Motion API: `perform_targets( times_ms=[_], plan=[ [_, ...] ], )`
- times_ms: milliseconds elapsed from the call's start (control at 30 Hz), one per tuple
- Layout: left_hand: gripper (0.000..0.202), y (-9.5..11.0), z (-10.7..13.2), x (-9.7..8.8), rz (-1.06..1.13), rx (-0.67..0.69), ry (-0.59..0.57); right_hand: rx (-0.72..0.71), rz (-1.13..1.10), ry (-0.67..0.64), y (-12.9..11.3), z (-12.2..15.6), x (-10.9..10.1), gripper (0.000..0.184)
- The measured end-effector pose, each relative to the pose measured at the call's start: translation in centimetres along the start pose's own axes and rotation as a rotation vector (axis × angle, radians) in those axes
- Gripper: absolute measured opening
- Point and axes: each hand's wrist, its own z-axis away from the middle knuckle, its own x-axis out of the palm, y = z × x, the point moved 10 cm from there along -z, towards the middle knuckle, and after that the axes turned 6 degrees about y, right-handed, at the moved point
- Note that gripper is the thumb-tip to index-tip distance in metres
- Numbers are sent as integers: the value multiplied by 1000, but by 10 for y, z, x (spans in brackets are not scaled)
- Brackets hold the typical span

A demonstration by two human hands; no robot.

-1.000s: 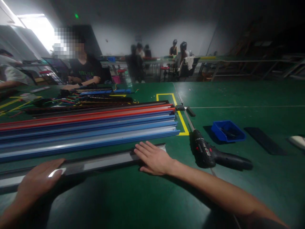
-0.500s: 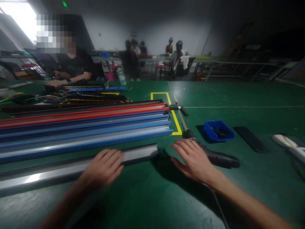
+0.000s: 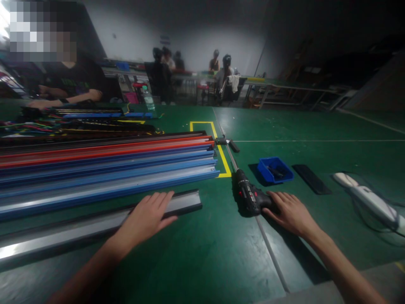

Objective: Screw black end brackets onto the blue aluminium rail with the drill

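Note:
My left hand lies flat, fingers stretched out, on the near end of a long grey metal rail that runs off to the left along the green table. My right hand rests on the handle of a black cordless drill lying on the table to the right of the rail's end. Its fingers lie over the handle and are not wrapped round it. The handle itself is hidden under the hand.
Several blue and red rails lie stacked behind the grey one. A small blue bin, a black strip and a white power strip sit to the right. Yellow tape marks the table. A person works at far left, with others at far tables.
My left hand slid right along the grey rail toward its end. My right hand left the rail, crossed to the right and came down on the drill's handle.

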Motion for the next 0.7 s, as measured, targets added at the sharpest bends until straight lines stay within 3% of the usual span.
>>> perform_targets(
  times_ms=[200, 433, 567, 700],
  plan=[
    [73, -11, 12, -2, 57, -27, -20, -105, 15, 21, -1, -9, 0, 44],
    [73, -18, 21, 3, 102, -26, -1, -170, 20, 74, 10, 36, -9, 40],
    [75, -19, 21, 7, 117, -30, 6, -97, -26, 33, 17, 58, -15, 41],
    [77, -20, 22, 8, 137, -38, 21, 19, -154, -36, 30, 48, -21, 49]
  ],
)
